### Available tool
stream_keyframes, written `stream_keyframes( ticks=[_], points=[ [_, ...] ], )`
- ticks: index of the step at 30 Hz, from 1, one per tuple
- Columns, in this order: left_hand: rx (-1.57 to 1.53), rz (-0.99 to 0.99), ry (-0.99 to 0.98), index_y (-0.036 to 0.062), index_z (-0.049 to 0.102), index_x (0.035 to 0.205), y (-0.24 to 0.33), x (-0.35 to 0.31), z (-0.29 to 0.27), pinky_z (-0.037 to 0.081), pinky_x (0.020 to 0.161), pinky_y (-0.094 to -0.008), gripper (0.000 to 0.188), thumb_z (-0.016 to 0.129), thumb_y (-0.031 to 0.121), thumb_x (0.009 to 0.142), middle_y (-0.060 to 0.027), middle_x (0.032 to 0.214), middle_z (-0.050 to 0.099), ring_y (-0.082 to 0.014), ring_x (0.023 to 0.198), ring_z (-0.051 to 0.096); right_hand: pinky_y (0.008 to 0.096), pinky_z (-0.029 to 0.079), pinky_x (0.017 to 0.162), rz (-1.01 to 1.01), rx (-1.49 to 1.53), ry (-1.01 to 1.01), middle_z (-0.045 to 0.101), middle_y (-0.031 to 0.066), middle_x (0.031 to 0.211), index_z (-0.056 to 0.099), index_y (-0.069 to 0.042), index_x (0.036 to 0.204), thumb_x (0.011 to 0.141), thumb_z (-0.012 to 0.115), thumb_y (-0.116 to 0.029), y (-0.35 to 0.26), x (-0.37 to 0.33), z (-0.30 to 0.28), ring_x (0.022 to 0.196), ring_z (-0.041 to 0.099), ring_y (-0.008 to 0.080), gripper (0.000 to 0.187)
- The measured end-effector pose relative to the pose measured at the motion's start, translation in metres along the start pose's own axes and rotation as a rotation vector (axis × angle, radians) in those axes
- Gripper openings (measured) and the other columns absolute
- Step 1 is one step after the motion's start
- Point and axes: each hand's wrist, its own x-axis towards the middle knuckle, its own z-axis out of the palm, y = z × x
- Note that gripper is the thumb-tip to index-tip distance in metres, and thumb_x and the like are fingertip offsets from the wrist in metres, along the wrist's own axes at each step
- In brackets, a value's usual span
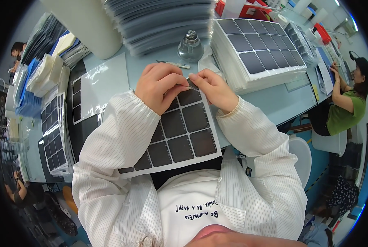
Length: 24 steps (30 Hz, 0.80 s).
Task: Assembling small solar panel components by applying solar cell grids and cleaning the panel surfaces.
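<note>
A white-bordered sheet of dark rounded squares (181, 149) lies in front of my body, its near part reaching past the table's edge to my lap. My left hand (163, 84) is closed in a pinch, thumb and forefinger together at the sheet's far right corner. Close beside it, my right hand (214, 88) pinches the same corner between thumb and forefinger. A thin film or edge seems lifted there, though the fingertips cover most of it. Just beyond my fingers lie a slim knife-like tool (176, 64) and a glass bottle with a metal top (190, 46).
To the right rises a tall stack of similar sheets (258, 53). Behind the bottle stands a thick pile of clear film (163, 24), with a pale column (89, 29) beside it. More dark-square sheets (54, 136) lie at left. A person in green (348, 101) sits at the right.
</note>
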Motion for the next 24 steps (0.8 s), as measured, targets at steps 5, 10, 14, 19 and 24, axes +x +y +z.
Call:
stream_keyframes(
  ticks=[5, 10, 14, 19, 24],
  points=[
    [-0.081, 0.054, -0.116, 0.0084, 0.058, 0.077, 0.013, -0.015, -0.016, 0.041, 0.079, -0.034, 0.014, 0.067, 0.003, 0.068, -0.0033, 0.094, 0.061, -0.0255, 0.093, 0.056, 0.0191, 0.026, 0.041, -0.214, -0.068, -0.078, 0.044, -0.0072, 0.055, 0.056, -0.004, 0.068, 0.089, 0.057, -0.027, 0.009, 0.007, 0.0, 0.048, 0.036, 0.0007, 0.031],
    [-0.088, -0.031, -0.303, 0.0079, 0.062, 0.088, 0.036, -0.074, -0.061, 0.043, 0.081, -0.0359, 0.018, 0.067, 0.007, 0.071, -0.0039, 0.09, 0.063, -0.0242, 0.093, 0.058, 0.021, 0.032, 0.049, -0.125, -0.002, -0.091, 0.051, -0.0042, 0.057, 0.062, 0.0, 0.068, 0.085, 0.062, -0.023, 0.025, 0.021, -0.004, 0.055, 0.042, 0.0029, 0.029],
    [-0.231, -0.451, -0.243, 0.0073, 0.066, 0.089, 0.051, -0.149, -0.117, 0.044, 0.076, -0.0321, 0.023, 0.066, -0.003, 0.068, -0.0053, 0.083, 0.065, -0.0248, 0.091, 0.057, 0.0185, 0.025, 0.045, -0.121, -0.037, -0.105, 0.048, -0.0063, 0.059, 0.06, -0.004, 0.07, 0.088, 0.058, -0.022, 0.034, 0.019, -0.002, 0.051, 0.037, 0.0011, 0.025],
    [-0.25, -1.033, 0.391, -0.001, 0.049, 0.091, 0.096, -0.28, -0.194, 0.041, 0.07, -0.0238, 0.006, 0.049, 0.005, 0.089, -0.009, 0.082, 0.052, -0.012, 0.073, 0.05, 0.0187, 0.02, 0.043, -0.109, -0.095, -0.156, 0.041, -0.0093, 0.055, 0.059, -0.008, 0.073, 0.089, 0.056, -0.027, 0.031, 0.025, -0.002, 0.047, 0.031, 0.0003, 0.025],
    [-0.033, -1.371, 0.859, 0.0047, 0.052, 0.094, 0.143, -0.471, -0.297, 0.032, 0.05, -0.0188, 0.009, 0.053, 0.013, 0.09, 0.0022, 0.06, 0.047, -0.0054, 0.052, 0.04, 0.0181, 0.019, 0.04, -0.062, -0.105, -0.124, 0.041, -0.0096, 0.053, 0.057, -0.01, 0.071, 0.09, 0.055, -0.028, 0.035, 0.023, -0.008, 0.043, 0.031, -0.0005, 0.026]
  ],
)
